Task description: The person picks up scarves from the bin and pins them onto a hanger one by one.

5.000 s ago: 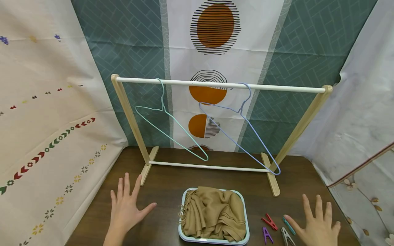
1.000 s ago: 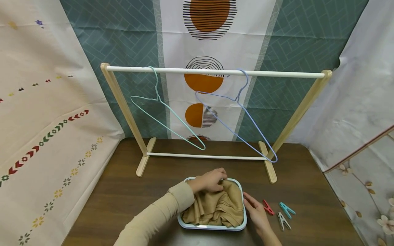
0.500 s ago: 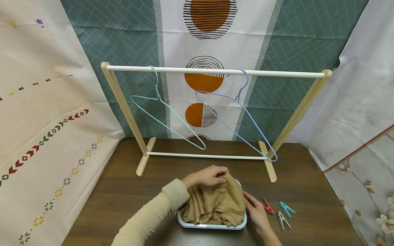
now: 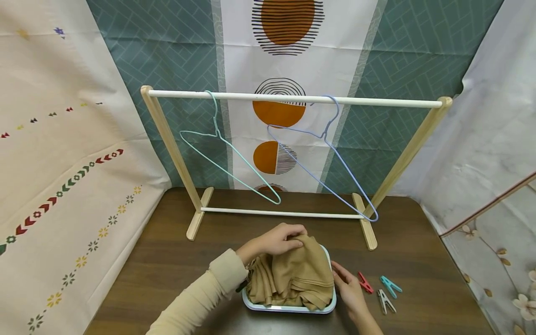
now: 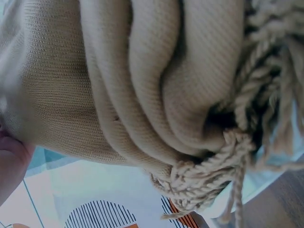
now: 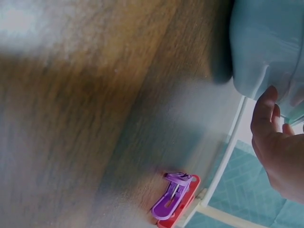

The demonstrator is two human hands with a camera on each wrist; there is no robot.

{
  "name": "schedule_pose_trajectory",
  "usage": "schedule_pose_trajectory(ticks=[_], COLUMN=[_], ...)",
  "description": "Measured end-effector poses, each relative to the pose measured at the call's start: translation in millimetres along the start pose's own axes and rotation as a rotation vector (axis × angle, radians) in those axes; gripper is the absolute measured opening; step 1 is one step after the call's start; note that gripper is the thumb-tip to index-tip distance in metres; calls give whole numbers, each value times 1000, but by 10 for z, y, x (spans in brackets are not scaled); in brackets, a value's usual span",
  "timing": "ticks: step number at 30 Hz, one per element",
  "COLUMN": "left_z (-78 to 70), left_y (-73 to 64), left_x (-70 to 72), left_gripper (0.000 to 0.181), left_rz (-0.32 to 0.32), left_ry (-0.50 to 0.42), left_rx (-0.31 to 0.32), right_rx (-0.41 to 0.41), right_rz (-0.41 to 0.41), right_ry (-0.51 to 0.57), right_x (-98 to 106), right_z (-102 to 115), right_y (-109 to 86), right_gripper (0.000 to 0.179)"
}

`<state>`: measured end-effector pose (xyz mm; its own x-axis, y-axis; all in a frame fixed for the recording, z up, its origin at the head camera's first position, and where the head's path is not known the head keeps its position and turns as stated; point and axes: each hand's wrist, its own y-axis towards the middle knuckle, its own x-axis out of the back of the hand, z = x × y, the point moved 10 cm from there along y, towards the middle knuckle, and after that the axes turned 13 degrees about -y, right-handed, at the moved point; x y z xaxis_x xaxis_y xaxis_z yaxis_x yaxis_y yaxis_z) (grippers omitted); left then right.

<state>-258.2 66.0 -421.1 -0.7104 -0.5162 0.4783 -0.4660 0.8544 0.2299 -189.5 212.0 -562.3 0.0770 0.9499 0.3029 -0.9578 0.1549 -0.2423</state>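
A tan knitted scarf lies bunched in a pale blue tub on the table. My left hand pinches its far upper edge between thumb and fingers and holds that part raised a little. Close up in the left wrist view, the scarf shows stacked folds and a braided fringe. At the tub's right side, my right hand rests its fingers against the wall. The right wrist view shows a fingertip of the right hand touching the tub's outer wall.
Behind the tub stands a wooden rack with a white top rail. On it hang a mint hanger and a blue hanger. Red, teal, grey and purple clothespins lie right of the tub.
Both hands, spread apart over the table 5 seconds ago, have come to the tub. Over the last second, the left hand has lifted the scarf's far edge slightly and drawn it left. The right hand stays.
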Motion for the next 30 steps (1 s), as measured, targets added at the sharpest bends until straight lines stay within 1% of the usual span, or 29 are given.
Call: schedule_pose_trajectory(ticks=[6,9,12,18,23,26,29,30], left_z=[-125,-174,-213,-291,-287,-288,-354,-415], left_y=[-52,-74,-93,-128,-144,-156,-174,-182], left_x=[102,160,203,268,321,357,396,413], left_gripper=[7,8,8,8,9,10,11,11], left_rz=[-75,-106,-121,-148,-175,-194,-214,-219], left_ry=[-2,-19,-34,-28,-63,-61,-52,-59], left_rx=[-34,-50,-66,-79,-86,-77,-76,-77], right_rx=[27,35,38,36,12,13,13,17], right_rz=[-10,-6,0,-5,1,3,2,4], right_ry=[-42,-39,-34,-50,-17,4,7,-2], right_x=[8,2,-2,7,6,9,16,17], right_z=[31,40,35,23,2,4,2,3], right_y=[-17,-18,-18,-16,-20,-22,-19,-20], right_gripper=[40,41,41,41,44,47,47,47])
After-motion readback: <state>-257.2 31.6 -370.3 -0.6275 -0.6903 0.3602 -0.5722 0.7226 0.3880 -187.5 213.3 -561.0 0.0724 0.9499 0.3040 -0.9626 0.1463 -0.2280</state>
